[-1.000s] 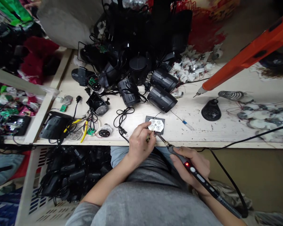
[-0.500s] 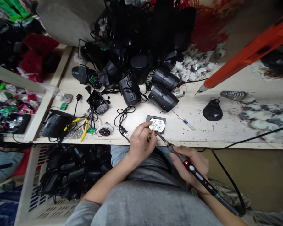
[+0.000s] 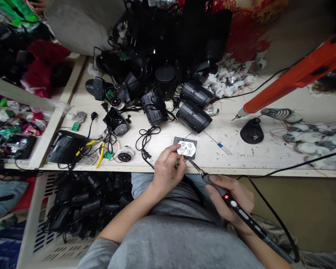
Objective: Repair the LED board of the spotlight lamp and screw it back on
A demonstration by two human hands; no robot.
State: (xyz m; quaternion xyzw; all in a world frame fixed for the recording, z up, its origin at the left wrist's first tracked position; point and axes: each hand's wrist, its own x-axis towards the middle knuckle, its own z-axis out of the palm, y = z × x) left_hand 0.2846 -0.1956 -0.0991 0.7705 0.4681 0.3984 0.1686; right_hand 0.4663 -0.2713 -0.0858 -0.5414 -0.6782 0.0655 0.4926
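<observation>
A small black square plate (image 3: 194,154) with a white panel of round lenses (image 3: 186,148) lies at the bench's front edge. My left hand (image 3: 168,168) is closed beside it, index fingertip at the panel's left side, and pinches a small greenish-brown part (image 3: 177,163) whose kind I cannot make out. My right hand (image 3: 235,196) grips a black soldering iron (image 3: 242,213) with a lit red display. The iron's tip is by the plate's lower edge, close to my left fingertips; whether it touches anything is too small to tell.
Black cylindrical housings (image 3: 194,117) and cords crowd the bench's back. Yellow-handled pliers (image 3: 100,155) lie left, a blue-tipped screwdriver (image 3: 217,142) right of the plate. A long orange tool (image 3: 285,84) slants in from the right. A white crate (image 3: 56,252) of black parts stands below.
My right hand and the soldering iron have shifted slightly right and down, drawing the tip back a little. The orange tool has swung slightly lower. My left hand and the plate look unmoved.
</observation>
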